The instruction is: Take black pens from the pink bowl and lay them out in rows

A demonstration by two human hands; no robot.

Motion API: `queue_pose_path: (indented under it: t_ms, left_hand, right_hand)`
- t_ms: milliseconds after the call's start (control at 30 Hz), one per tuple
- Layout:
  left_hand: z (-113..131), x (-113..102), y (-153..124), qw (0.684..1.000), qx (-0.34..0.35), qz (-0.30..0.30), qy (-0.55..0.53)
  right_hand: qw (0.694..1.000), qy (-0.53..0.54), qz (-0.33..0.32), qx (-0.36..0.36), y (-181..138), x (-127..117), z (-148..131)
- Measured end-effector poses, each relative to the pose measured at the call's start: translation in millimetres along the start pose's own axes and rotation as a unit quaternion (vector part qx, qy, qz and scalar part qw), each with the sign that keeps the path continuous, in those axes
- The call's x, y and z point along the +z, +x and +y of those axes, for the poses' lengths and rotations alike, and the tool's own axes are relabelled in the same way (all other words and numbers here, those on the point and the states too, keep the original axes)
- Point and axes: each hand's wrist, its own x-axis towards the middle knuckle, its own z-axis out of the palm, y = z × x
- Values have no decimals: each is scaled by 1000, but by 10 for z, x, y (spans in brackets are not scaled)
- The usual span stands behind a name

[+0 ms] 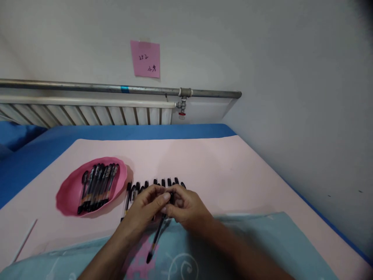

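My left hand [144, 212] and my right hand [186, 208] meet at the middle of the pink sheet [233, 171]. Both are closed in a pinch round one black pen [155, 239], which slants down and to the left from my fingers. Behind my hands lies a row of several black pens [163, 182] side by side on the sheet; the hands hide their lower halves. To the left stands a pink oval dish [70, 190] with several more black pens [97, 186] lying in it.
A light blue patterned cloth [262, 241] covers the near edge under my forearms. A thin white stick [25, 241] lies at the far left. Blue bedding [35, 155], a radiator [87, 112], a metal pipe [116, 88] and a pink note [145, 59] on the wall are behind.
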Motion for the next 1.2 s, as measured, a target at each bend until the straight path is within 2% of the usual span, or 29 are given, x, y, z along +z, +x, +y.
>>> queue_pose_path:
  t_ms: [100, 200, 300, 367, 433, 533, 633, 700, 767, 800, 900, 967, 1033, 1067, 1200]
  left_hand:
    - [-30, -13, 24, 997, -41, -47, -44]
    - [-46, -54, 52, 994, -64, -29, -77]
    - [-15, -110, 84, 990, -43, 55, -121]
    - [19, -144, 107, 985, -3, 110, -133]
    - [54, -182, 128, 980, 36, 147, -128]
    - [124, -299, 150, 969, 93, 197, -115]
    - [238, -521, 164, 934, 157, 292, -133]
    - [314, -675, 174, 903, 182, 334, -200]
    - [359, -757, 183, 896, 135, 322, -275]
    - [364, -759, 184, 900, 93, 297, -306]
    - [320, -619, 165, 921, -42, 161, -353]
    - [266, -475, 137, 934, -94, 60, -339]
    - [217, -356, 105, 949, -99, 0, -300]
    - [197, -315, 91, 957, -89, -11, -277]
    - [151, -259, 65, 972, -24, 10, -232]
  right_hand:
    - [993, -102, 43, -45, -28, -1, 0]
    - [992, -110, 39, -52, -55, 29, -18]
    - [993, -102, 29, -50, -59, 24, -40]
    - [994, -104, -8, -32, -56, 8, -39]
    - [992, -112, -51, -19, -57, -3, -29]
    - [988, -134, -67, -28, -66, -10, -18]
    - [989, -130, -71, -21, -65, -25, -13]
    - [992, -102, -72, -8, -49, -36, -8]
    - [996, -53, -74, 14, -20, -41, 0]
    - [996, -19, -76, 30, -3, -39, 3]
    - [986, 106, -89, 89, 38, -17, 6]
    - [972, 177, -98, 117, 47, -1, 3]
    - [957, 228, -118, 135, 42, 7, -2]
    - [949, 250, -130, 143, 36, 8, -5]
    - [914, 328, -170, 169, 23, -2, -27]
